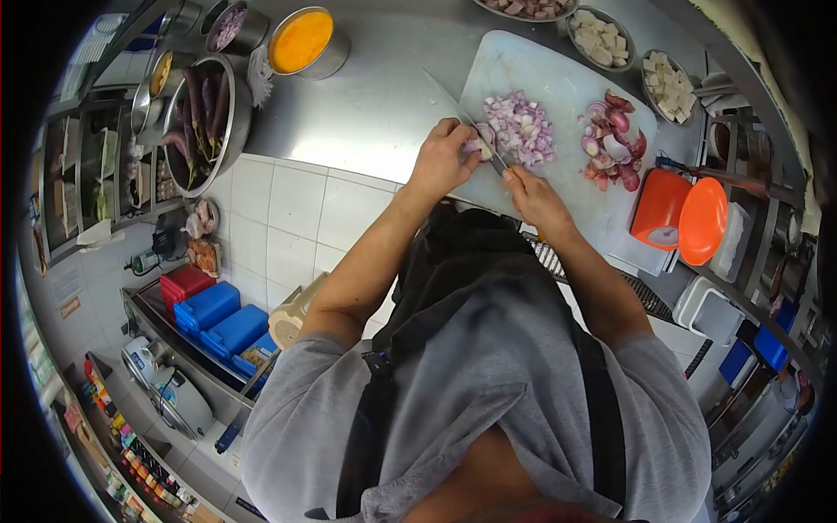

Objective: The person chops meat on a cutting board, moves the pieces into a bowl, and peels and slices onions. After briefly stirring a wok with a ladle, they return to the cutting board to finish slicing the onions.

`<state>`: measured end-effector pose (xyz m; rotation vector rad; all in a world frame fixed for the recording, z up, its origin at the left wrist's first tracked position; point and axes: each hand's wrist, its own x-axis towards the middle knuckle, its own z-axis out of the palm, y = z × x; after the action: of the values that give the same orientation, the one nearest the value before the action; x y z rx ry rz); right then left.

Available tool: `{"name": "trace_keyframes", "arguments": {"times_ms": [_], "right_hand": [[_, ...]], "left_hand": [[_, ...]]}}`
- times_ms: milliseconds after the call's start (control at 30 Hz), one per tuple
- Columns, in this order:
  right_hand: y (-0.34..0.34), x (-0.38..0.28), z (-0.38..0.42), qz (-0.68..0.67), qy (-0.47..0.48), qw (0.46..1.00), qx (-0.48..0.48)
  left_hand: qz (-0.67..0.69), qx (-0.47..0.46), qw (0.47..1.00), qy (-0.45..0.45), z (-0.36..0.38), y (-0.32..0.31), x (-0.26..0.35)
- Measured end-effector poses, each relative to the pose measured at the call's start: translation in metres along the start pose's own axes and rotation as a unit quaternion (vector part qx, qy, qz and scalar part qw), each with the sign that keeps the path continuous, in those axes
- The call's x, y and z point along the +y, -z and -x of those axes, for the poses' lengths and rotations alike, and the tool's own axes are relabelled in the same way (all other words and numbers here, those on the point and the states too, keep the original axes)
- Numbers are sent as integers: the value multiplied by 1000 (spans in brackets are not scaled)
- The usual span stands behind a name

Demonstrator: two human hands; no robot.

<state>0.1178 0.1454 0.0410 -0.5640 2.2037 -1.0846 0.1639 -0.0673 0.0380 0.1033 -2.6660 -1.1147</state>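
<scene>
On a white cutting board (558,74) my left hand (445,157) pins a piece of shallot (481,144) with bent fingers. My right hand (536,196) grips a knife (475,126); its long blade runs up and to the left past the left fingers, across the shallot piece. A pile of diced purple shallot (523,126) lies just right of the blade. Further right on the board sits a heap of peeled shallot halves (615,144).
Around the board, a steel counter (384,105) carries an orange-filled container (301,39), a metal bowl of eggplants (205,113) and bowls of white cubes (602,39) (667,83). Orange plastic tubs (676,209) stand at the right edge. Blue and red crates (214,314) are below.
</scene>
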Motion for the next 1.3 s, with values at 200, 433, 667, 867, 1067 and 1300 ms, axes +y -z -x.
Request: {"name": "trace_keyframes", "arguments": {"times_ms": [200,433,667,867,1067,1300], "right_hand": [[24,-8,7,0,-95,995,-18],[36,-31,33,54,-13,998,8],[26,-24,28,55,-23,998,-29],[-2,0,4,56,42,997,30],[7,-5,1,75,19,997,20],[19,-30,4,74,-16,997,-2]], "left_hand": [[-99,-51,993,28,-25,-14,14],[-15,-47,999,19,-17,6,7],[-8,-38,999,-6,-12,-6,-4],[48,-14,998,29,-8,-7,-3],[3,-11,1000,-20,-6,-6,-4],[-10,12,999,-32,-2,-6,0]]}}
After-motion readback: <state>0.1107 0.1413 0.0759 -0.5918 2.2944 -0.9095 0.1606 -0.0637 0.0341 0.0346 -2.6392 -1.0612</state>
